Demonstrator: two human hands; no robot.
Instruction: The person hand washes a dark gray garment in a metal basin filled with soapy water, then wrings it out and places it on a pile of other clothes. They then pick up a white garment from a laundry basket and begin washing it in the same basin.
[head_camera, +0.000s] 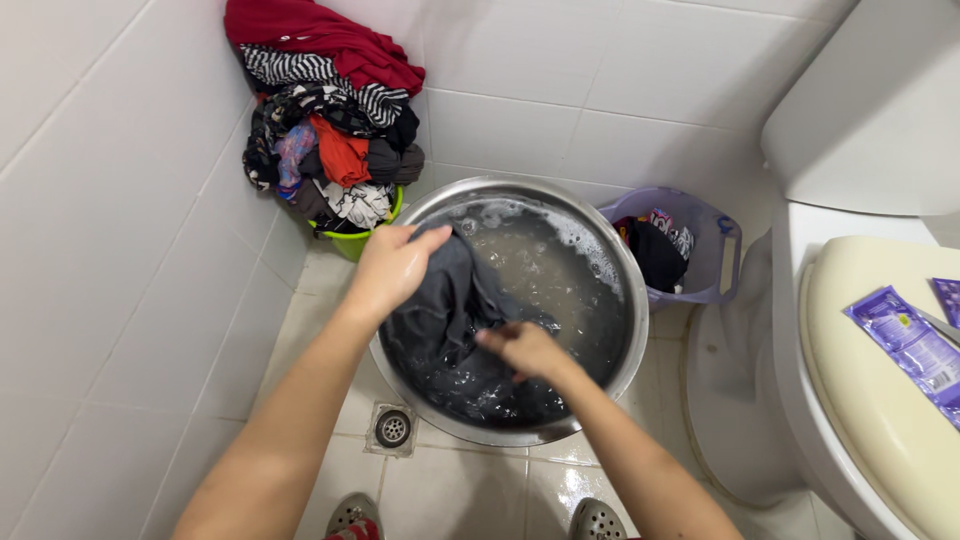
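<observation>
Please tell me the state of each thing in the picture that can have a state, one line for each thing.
Left hand: shut, its grip lifts the dark garment.
Right hand: shut on the same garment, low in the basin.
Dark garment: wet, partly out of the water.
Metal basin: filled with grey, foamy water.
Green bucket: piled high with dry clothes.
Purple basket: holds a few clothes.
Toilet lid: closed, purple sachets on it.

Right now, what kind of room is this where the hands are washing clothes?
Most likely a small bathroom. A white toilet stands on the right, white tiles cover the walls, and a floor drain sits beside the metal basin of soapy water, where both hands grip a dark garment.
</observation>
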